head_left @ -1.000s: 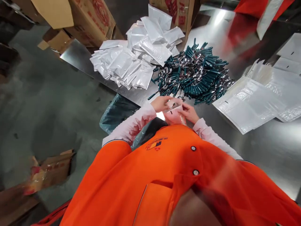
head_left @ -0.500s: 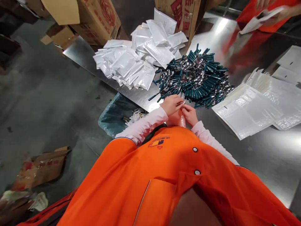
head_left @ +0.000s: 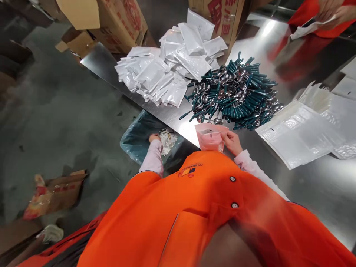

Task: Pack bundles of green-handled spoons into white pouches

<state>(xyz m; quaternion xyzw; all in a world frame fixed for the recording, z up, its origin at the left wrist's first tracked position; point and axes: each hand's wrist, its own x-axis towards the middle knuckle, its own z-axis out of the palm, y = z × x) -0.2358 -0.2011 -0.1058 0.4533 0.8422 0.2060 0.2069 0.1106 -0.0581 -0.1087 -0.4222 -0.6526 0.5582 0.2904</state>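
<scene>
My right hand (head_left: 232, 142) pinches the right edge of a padded mailer envelope (head_left: 211, 140), which looks pinkish close to the orange shirt. The mailer's open end faces the table, and its inside shows in part. To the left, my left hand (head_left: 155, 138) is over a bin with a blue-green plastic liner (head_left: 134, 137), its fingers curled; whatever they hold is too small to make out. White paper scraps (head_left: 168, 141) lie in the bin. Just beyond the mailer is a big heap of spoons with dark green handles (head_left: 233, 92).
Filled white mailers (head_left: 155, 74) are piled behind the spoons on the metal table (head_left: 102, 65). Flat mailers (head_left: 297, 129) are stacked at right. Cardboard boxes (head_left: 119, 22) stand at the back. Across the table, another person's hands (head_left: 330, 13) hold a white mailer.
My left hand has left the mailer and moved left and down over the bin. The mailer's mouth now shows open, with my right hand still on it. The other person's hands have shifted.
</scene>
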